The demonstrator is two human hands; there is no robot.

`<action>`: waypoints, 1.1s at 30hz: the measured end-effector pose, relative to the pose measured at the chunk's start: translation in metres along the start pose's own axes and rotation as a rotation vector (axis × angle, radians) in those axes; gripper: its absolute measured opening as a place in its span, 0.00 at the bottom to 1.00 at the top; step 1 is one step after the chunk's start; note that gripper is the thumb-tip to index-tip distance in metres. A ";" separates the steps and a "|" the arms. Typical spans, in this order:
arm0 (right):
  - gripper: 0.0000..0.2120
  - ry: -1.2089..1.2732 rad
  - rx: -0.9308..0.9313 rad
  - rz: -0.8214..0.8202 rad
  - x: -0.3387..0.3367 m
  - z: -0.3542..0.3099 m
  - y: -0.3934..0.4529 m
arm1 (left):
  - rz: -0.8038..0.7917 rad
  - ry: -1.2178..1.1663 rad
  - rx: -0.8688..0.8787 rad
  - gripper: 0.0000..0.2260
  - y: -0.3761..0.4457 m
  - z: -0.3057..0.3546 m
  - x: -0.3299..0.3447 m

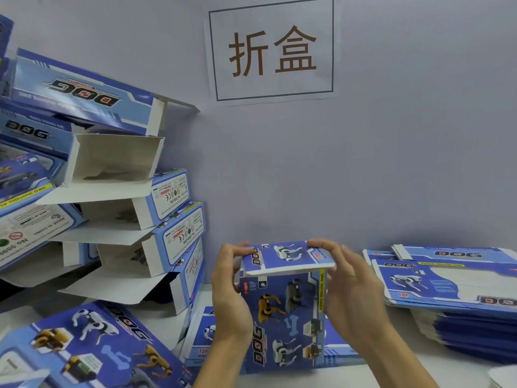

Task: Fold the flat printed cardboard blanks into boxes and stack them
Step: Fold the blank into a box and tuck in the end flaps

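A blue printed box (282, 317) with robot dog pictures stands upright in the middle, held between both hands. Its top flap (285, 257) lies nearly flat over the opening. My left hand (229, 298) grips the box's left side, fingertips on the flap's left edge. My right hand (352, 292) grips the right side, fingers on the flap's right edge. A pile of flat blanks (453, 284) lies at the right. Several folded boxes (117, 208) with open ends are stacked at the left.
More flat blanks (338, 354) lie on the white table under and behind the held box. A folded box (84, 348) lies flat at the lower left. A grey wall with a paper sign (272, 49) stands close behind. A white object (503, 376) peeks in at the bottom right.
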State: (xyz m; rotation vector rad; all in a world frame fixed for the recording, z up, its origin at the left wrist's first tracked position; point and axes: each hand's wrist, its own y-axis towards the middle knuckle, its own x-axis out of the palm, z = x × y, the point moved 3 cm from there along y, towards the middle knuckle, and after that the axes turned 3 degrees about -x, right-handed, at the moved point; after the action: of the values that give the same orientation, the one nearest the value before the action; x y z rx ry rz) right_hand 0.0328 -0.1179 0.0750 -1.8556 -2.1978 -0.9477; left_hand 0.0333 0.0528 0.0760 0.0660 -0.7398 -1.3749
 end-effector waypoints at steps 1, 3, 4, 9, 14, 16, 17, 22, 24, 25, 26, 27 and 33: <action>0.19 -0.007 0.007 -0.037 0.000 0.000 -0.001 | -0.040 0.022 -0.003 0.13 0.000 0.000 0.001; 0.19 -0.092 0.021 -0.082 0.002 0.003 0.000 | -0.098 0.094 0.011 0.08 -0.001 0.001 0.003; 0.20 -0.136 0.026 -0.082 0.004 0.005 0.000 | -0.107 0.119 0.019 0.07 -0.001 0.000 0.002; 0.18 -0.205 0.004 -0.086 0.005 0.008 0.002 | -0.130 0.152 -0.001 0.09 -0.004 -0.001 0.000; 0.15 -0.169 0.028 -0.107 0.001 0.010 0.002 | -0.169 0.195 0.024 0.14 -0.007 0.000 0.001; 0.16 -0.189 0.026 -0.129 0.001 0.010 0.001 | -0.167 0.209 0.021 0.13 -0.007 -0.001 0.001; 0.19 -0.202 0.017 -0.148 0.002 0.009 -0.001 | -0.166 0.216 0.028 0.12 -0.007 0.000 0.002; 0.40 -0.417 -0.046 -0.122 -0.001 0.004 -0.004 | -0.189 0.276 0.082 0.26 -0.004 0.007 0.003; 0.39 -0.504 -0.167 -0.036 0.001 -0.003 -0.002 | -0.204 0.234 0.021 0.30 -0.001 0.006 0.004; 0.37 -0.516 -0.214 0.008 0.002 -0.007 -0.001 | -0.211 0.192 -0.018 0.30 0.000 0.005 0.006; 0.35 -0.512 -0.238 0.059 0.001 -0.011 -0.001 | -0.218 0.150 -0.057 0.28 -0.001 0.005 0.008; 0.34 -0.516 -0.242 0.104 0.000 -0.013 0.000 | -0.223 0.123 -0.097 0.28 -0.001 0.005 0.011; 0.11 -0.463 -0.041 -0.017 -0.008 -0.024 -0.001 | -0.239 -0.009 -0.454 0.28 0.000 0.002 0.017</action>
State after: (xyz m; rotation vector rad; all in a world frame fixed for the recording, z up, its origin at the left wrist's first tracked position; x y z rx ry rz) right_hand 0.0263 -0.1372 0.0900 -2.2656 -2.4537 -0.6123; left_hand 0.0325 0.0385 0.0851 -0.2160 -0.4209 -1.7438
